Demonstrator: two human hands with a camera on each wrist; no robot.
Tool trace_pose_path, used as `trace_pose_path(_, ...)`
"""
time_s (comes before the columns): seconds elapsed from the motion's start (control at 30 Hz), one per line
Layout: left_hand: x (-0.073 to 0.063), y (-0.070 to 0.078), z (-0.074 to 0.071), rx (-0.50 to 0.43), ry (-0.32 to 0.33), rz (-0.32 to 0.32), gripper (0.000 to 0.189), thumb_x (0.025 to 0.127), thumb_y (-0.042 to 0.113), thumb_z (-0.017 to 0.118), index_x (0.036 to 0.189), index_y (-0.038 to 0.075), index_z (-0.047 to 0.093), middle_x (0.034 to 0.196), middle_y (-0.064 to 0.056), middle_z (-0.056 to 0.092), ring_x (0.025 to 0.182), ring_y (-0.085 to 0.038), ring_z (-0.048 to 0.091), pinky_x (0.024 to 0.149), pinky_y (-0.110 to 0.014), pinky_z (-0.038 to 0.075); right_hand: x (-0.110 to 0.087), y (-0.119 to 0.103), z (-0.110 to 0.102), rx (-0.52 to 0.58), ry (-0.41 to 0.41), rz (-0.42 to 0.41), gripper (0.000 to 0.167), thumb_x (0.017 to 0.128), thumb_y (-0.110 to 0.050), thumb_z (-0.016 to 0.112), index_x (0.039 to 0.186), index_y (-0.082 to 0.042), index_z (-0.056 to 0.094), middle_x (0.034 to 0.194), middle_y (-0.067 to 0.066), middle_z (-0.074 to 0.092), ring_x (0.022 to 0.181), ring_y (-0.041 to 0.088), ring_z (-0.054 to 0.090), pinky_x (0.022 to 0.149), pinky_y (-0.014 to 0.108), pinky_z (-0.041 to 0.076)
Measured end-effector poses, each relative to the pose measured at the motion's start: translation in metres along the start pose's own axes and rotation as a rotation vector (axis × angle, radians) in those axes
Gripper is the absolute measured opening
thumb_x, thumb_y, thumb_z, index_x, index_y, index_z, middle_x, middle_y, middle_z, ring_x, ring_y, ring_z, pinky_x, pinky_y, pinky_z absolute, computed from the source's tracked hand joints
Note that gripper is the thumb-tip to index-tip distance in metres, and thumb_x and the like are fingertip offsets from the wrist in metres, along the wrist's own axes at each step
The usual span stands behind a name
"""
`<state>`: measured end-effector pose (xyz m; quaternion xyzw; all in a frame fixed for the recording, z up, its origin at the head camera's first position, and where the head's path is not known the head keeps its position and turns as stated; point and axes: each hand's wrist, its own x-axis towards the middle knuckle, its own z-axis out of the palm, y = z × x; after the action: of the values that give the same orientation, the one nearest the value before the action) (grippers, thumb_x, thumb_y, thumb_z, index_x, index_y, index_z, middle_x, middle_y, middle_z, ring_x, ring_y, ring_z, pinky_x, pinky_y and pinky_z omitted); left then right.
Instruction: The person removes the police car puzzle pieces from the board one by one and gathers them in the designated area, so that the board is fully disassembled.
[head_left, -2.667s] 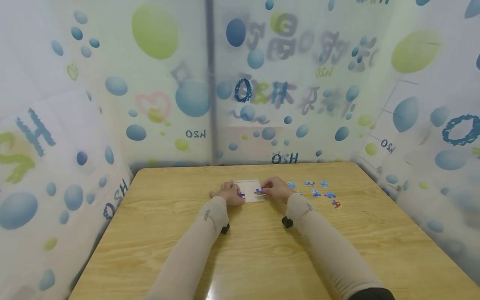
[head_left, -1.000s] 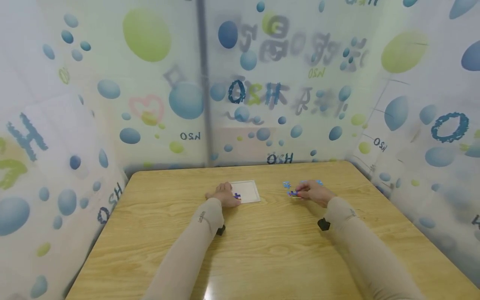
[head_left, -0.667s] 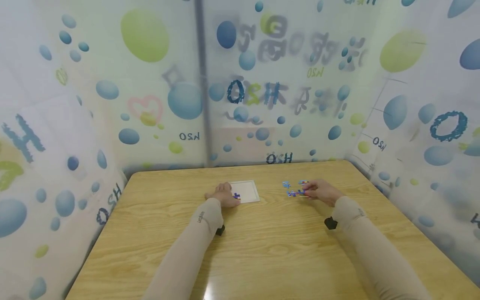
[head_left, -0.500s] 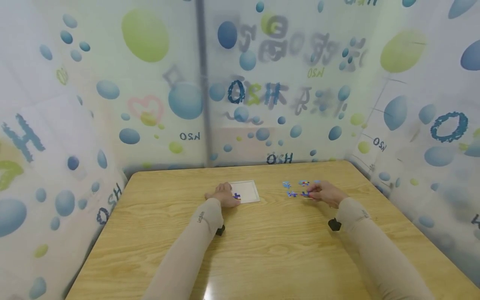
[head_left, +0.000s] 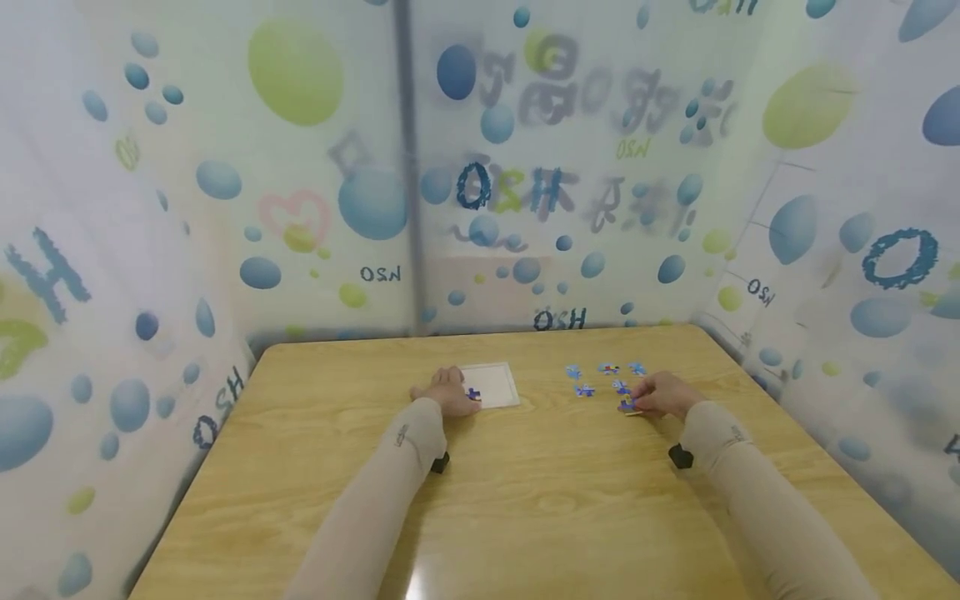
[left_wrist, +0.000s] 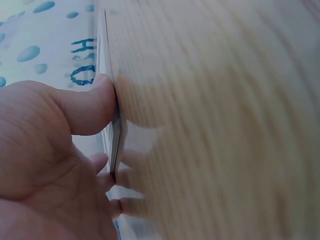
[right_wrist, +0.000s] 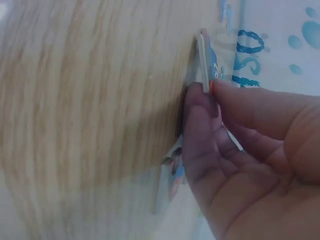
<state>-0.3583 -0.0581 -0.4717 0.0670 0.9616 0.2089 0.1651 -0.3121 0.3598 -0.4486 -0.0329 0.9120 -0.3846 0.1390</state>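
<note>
A white puzzle tray (head_left: 495, 381) lies flat toward the back of the table. My left hand (head_left: 444, 394) holds its left end, the thumb (left_wrist: 97, 107) along the near edge and the other fingers round the left side. Inside the tray, beside that hand, sits a blue and purple puzzle piece (head_left: 472, 394), partly covered. To the right, my right hand (head_left: 665, 394) pinches another jigsaw piece (head_left: 627, 406) between thumb and fingertips. The right wrist view shows this held piece (right_wrist: 203, 57) edge-on, tilted close over the table.
Several loose blue puzzle pieces (head_left: 584, 390) lie right of the tray, beyond my right hand. One more piece (right_wrist: 175, 170) shows under that hand in the right wrist view. The wooden table (head_left: 510, 500) ends at a patterned curtain (head_left: 495, 283) behind.
My right hand has carried its pinched piece from over the tray to the right, past the loose pieces, then slightly nearer to me. My left hand has stayed at the tray.
</note>
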Motion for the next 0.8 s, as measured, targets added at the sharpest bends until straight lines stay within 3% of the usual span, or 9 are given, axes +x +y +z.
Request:
trace_pose_path(0.3, 0.007, -0.003, 0.004, 0.003, 0.016, -0.008, 0.063, 0.093, 0.047, 0.067, 0.14, 0.014, 0.041, 0.143, -0.009, 0.044, 0.132, -0.025, 0.039, 0.107, -0.064, 0.023, 0.007, -0.005, 0.004, -0.25, 0.089, 0.015, 0.007, 0.091, -0.003, 0.071, 0.095, 0.003, 0.068, 0.093, 0.013, 0.066, 0.077, 0.023, 0.057, 0.062, 0.032, 0.052)
trace_pose_path(0.47, -0.002, 0.0, -0.002, -0.025, 0.024, 0.003, 0.062, 0.093, 0.044, 0.067, 0.139, 0.012, 0.042, 0.145, -0.012, 0.043, 0.136, -0.028, 0.037, 0.11, -0.069, 0.019, 0.012, -0.009, 0.009, -0.383, 0.13, -0.006, 0.012, 0.087, -0.005, 0.073, 0.093, 0.004, 0.067, 0.094, 0.017, 0.066, 0.083, 0.03, 0.061, 0.074, 0.044, 0.056)
trace_pose_path(0.57, -0.005, 0.001, -0.002, -0.026, 0.025, -0.007, 0.062, 0.093, 0.044, 0.068, 0.139, 0.011, 0.042, 0.145, -0.012, 0.043, 0.138, -0.028, 0.036, 0.111, -0.071, 0.016, 0.014, -0.008, 0.013, -0.414, 0.138, -0.037, 0.013, 0.087, -0.004, 0.074, 0.094, 0.004, 0.066, 0.095, 0.017, 0.067, 0.089, 0.032, 0.063, 0.082, 0.049, 0.055)
trace_pose_path(0.8, 0.001, -0.002, 0.001, -0.021, 0.023, 0.0, 0.064, 0.094, 0.045, 0.068, 0.141, 0.011, 0.042, 0.148, -0.013, 0.042, 0.141, -0.029, 0.034, 0.113, -0.072, 0.014, 0.012, -0.006, 0.017, -0.371, 0.081, -0.107, 0.008, 0.088, 0.007, 0.071, 0.091, 0.001, 0.066, 0.089, 0.01, 0.065, 0.085, 0.026, 0.061, 0.078, 0.042, 0.055)
